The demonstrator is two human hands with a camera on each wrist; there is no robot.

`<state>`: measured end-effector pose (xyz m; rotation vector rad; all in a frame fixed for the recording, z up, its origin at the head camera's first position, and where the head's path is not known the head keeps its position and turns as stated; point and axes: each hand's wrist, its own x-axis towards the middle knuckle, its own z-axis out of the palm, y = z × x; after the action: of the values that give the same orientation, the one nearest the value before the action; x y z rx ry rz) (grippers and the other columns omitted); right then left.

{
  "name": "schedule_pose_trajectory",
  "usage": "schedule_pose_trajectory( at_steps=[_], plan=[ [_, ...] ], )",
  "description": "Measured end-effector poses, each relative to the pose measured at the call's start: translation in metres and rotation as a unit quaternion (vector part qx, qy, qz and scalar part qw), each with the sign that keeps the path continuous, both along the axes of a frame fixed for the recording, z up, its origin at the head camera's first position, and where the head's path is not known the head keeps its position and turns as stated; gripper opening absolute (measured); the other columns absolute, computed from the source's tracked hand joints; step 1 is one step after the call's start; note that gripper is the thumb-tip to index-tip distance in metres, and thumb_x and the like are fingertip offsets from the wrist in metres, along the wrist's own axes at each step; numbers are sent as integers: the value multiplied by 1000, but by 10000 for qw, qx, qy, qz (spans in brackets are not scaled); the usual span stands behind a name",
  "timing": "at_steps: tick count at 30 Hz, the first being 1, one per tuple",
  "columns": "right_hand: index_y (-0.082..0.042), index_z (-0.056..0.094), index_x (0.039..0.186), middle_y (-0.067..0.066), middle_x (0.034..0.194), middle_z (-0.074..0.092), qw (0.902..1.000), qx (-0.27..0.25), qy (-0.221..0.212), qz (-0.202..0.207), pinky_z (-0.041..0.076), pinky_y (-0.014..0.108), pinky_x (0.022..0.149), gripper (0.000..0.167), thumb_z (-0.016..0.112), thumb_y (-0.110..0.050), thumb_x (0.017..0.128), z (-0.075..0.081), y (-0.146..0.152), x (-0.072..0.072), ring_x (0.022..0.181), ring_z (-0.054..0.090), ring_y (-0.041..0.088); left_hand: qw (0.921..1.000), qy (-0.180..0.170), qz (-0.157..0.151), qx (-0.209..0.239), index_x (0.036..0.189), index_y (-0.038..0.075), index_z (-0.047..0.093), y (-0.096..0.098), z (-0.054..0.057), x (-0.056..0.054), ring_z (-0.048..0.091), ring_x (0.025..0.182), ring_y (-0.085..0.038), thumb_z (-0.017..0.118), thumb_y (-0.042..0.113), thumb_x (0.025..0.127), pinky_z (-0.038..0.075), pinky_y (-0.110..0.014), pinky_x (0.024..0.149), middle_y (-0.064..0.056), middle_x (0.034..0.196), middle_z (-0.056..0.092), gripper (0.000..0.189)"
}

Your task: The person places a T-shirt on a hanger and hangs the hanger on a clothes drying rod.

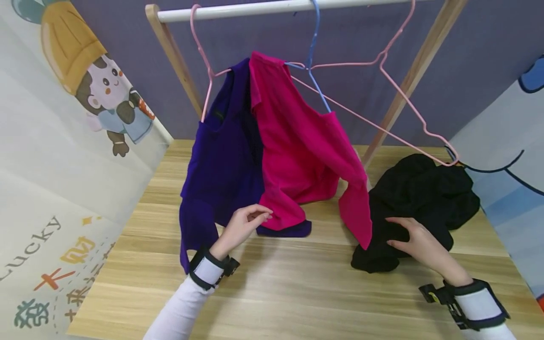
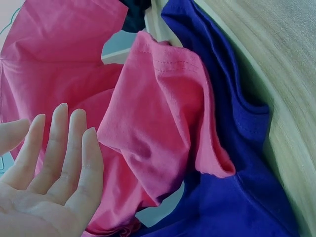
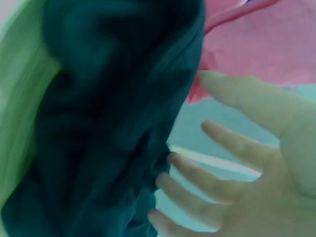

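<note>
My left hand [image 1: 242, 226] hovers by the lower edge of a bright pink shirt [image 1: 297, 151], fingers loosely bent. The left wrist view shows that hand [image 2: 54, 177] palm up in front of the pink cloth [image 2: 153, 113], holding nothing. The shirt hangs from a blue hanger [image 1: 313, 45]. Behind and left of it, a dark blue garment [image 1: 225, 165] hangs from a pink hanger [image 1: 201, 49]. At the right, my right hand [image 1: 418, 241] is beside a crumpled black garment [image 1: 420, 193], thumb and fingers spread. In the right wrist view its fingertips [image 3: 165, 182] are close to the dark cloth; contact cannot be told.
A white rail [image 1: 255, 8] on wooden posts [image 1: 408, 94] carries the hangers. Another pink hanger [image 1: 418, 111] hangs at the right, its end corner by the black garment. Below lies a wood-grain tabletop [image 1: 306, 293]. Printed cloth [image 1: 55, 156] stands along the left side.
</note>
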<state>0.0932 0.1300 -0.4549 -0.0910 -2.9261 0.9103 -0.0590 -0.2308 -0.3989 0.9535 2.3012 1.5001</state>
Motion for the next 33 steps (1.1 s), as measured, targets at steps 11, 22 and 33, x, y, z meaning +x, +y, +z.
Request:
schedule_pose_trajectory(
  at_steps=[11,22,33],
  plan=[
    [11,41,119,36,108,43,9948,222,-764,635,40,55,76,77,79,-18,59,-26,10,3,97,43,46,9999,-61,29,-104,96,-8,61,-1,-5,2,62,74,-24,54,-2,85,43,-20,54,-21,87,65,15],
    [10,53,96,22,88,56,9963,446,-639,354,43,41,64,20,50,9,77,-25,13,-9,74,52,28,9999,-143,-89,36,96,-9,60,-1,-14,1,61,78,-36,53,-1,86,43,-18,57,-22,88,64,15],
    [10,39,119,24,112,44,9791,-1817,-405,-818,43,19,61,35,29,-16,97,3,17,-11,78,41,-9,9993,-134,-260,217,98,-5,62,-1,-34,-8,62,80,-35,55,6,86,50,-34,66,-18,88,65,17]
  ],
)
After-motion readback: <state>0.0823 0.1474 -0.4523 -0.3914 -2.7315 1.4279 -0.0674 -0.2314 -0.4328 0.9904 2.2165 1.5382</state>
